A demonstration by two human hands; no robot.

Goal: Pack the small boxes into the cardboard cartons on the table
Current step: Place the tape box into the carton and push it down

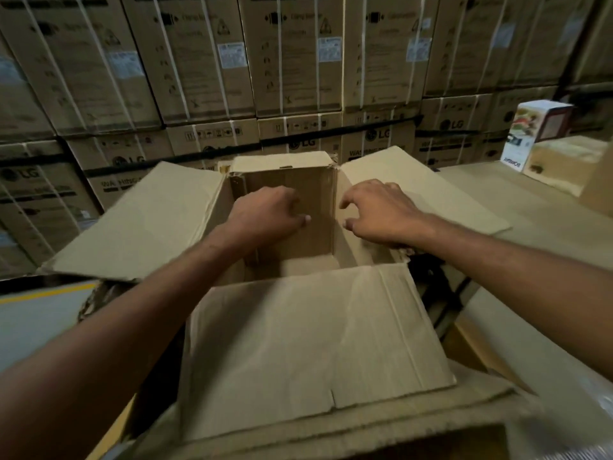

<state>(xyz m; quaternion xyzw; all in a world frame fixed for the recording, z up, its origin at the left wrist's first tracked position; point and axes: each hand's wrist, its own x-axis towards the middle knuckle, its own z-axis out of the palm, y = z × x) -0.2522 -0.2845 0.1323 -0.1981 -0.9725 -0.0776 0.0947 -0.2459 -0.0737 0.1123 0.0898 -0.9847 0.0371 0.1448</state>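
Note:
An open cardboard carton [308, 353] stands in front of me with all its flaps folded outward. Its inside looks bare as far as I can see down to the bottom. My left hand [268, 214] hovers over the opening with loosely curled fingers and holds nothing. My right hand [374, 210] hangs over the carton's right inner edge, fingers spread and bent, also holding nothing. A small printed white box [527, 134] stands upright on the table at the far right, well away from both hands.
A plain brown box [564, 164] sits beside the small printed box on the cardboard-covered table [530, 220]. A wall of stacked, strapped appliance cartons [292, 78] fills the background. Grey floor with a yellow line [46, 293] shows at the left.

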